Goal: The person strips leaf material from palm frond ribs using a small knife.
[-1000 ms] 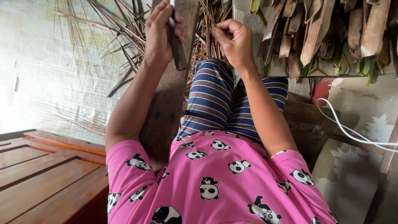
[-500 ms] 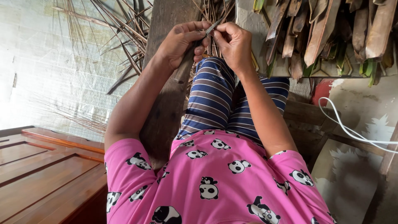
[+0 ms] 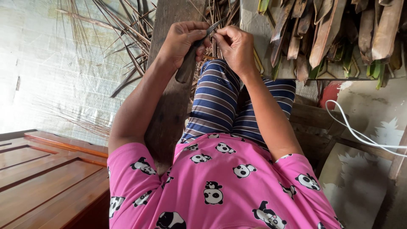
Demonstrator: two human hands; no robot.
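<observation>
My left hand grips one knife; my right hand pinches one thin leaf rib against its blade, above my one striped knee.

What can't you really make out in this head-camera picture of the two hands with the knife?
- Knife: the left hand covers its middle, so how blade meets handle is hidden.
- Thin strip: too small to see where the right hand pinches it; fingers curl over it.
- Dry leaf stalks: cut off by the top edge.
- White cable: runs off the right edge.
</observation>
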